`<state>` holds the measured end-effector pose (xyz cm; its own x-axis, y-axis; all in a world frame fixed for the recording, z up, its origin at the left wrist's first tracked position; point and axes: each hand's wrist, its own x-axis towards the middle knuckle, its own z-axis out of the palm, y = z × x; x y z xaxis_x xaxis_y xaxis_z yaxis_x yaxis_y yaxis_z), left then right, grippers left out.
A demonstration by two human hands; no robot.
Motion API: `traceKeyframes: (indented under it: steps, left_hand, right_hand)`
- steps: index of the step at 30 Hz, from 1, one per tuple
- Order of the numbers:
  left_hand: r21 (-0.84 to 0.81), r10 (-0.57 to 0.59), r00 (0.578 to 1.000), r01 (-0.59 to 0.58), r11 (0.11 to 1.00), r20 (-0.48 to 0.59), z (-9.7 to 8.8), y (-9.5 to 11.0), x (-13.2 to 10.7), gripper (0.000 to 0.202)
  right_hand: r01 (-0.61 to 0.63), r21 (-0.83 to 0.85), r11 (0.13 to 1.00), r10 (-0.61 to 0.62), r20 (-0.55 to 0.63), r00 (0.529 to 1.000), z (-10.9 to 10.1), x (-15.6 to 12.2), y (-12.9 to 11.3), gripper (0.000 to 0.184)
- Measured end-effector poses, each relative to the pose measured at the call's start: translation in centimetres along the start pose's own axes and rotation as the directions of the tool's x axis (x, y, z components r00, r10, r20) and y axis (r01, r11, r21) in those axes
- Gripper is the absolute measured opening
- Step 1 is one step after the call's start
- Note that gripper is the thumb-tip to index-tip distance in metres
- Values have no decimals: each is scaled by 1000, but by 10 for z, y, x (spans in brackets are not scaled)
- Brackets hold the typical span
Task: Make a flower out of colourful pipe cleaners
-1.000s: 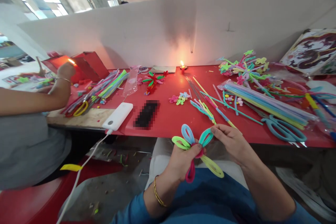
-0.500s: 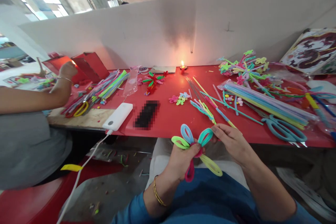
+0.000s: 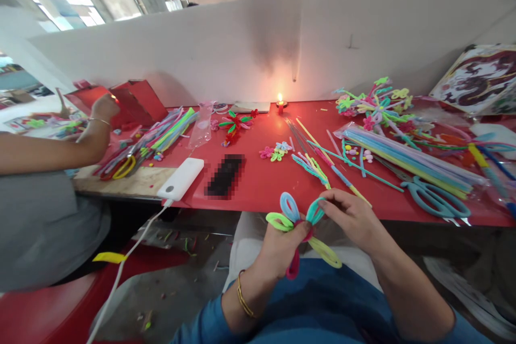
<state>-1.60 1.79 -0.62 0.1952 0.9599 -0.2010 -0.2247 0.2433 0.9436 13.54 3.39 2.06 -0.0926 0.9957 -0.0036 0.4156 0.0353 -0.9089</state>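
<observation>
Over my lap, just in front of the red table (image 3: 258, 185), I hold a pipe-cleaner flower (image 3: 300, 226) made of looped petals: green, blue, teal, yellow and pink. My left hand (image 3: 282, 247) pinches it at the centre where the loops meet. My right hand (image 3: 355, 220) has its fingertips closed on the teal petal at the upper right.
Bundles of pipe cleaners (image 3: 407, 158), teal scissors (image 3: 437, 199), finished flowers (image 3: 377, 102), a lit candle (image 3: 279, 101), a white power bank (image 3: 181, 178) with its cable, and a dark phone (image 3: 224, 174) lie on the table. A co-worker's arm (image 3: 52, 148) reaches toward a red box (image 3: 133, 99) at the left.
My right hand's fingers have slid further onto the teal petal, folding it inward. The flower has shifted slightly right and down. The co-worker's hand stays near the red box.
</observation>
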Motion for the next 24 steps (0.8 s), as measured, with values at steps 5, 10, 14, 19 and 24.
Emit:
traceKeyframes:
  steps: [5, 10, 14, 19, 24]
  left_hand:
    - [-84, -77, 996, 74, 994, -39, 3, 3, 1, 11]
    - [-231, -155, 986, 136, 963, -65, 6, 8, 3, 21]
    - [-256, -150, 982, 117, 959, -115, 2, 8, 6, 20]
    - [-322, -134, 976, 73, 944, -171, -6, 11, 10, 21]
    - [-327, -118, 991, 93, 940, -56, -8, 13, 9, 23]
  right_hand:
    - [7, -143, 990, -22, -102, 995, 5, -4, -3, 16]
    - [32, -68, 997, -41, -137, 990, 9, -1, 5, 15]
    - [-43, 207, 977, 39, 24, 999, 5, 4, 14, 25]
    - [-86, 78, 993, 65, 238, 969, 5, -6, 8, 19]
    - [-64, -73, 995, 74, 153, 985, 5, -11, 4, 18]
